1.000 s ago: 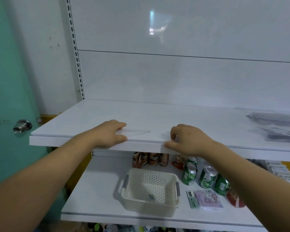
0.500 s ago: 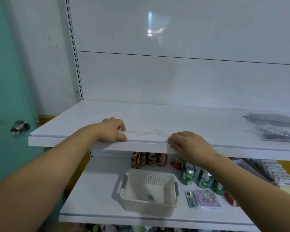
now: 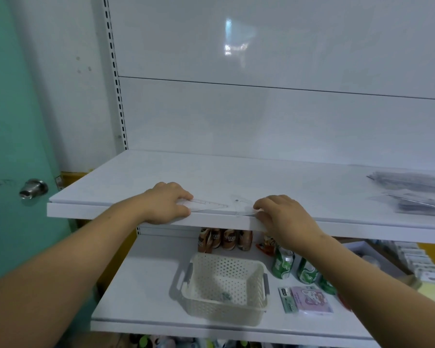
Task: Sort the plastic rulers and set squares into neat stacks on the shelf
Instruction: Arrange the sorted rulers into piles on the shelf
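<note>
Two clear set squares [image 3: 211,205] at shelf [image 3: 236,172] front, between grips; pinched by left grip [image 3: 166,203], touched by curled right grip [image 3: 281,217], hold unclear. Well right of right grip, loose pile [image 3: 412,194] unsorted; sorting likely barely begun.

Clear ruled set square [image 3: 209,204] flat on white shelf [image 3: 286,182], near front edge

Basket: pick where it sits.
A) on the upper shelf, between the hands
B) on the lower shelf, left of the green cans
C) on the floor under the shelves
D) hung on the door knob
B: the basket stands on the lower shelf, with the green cans to its right.
</note>
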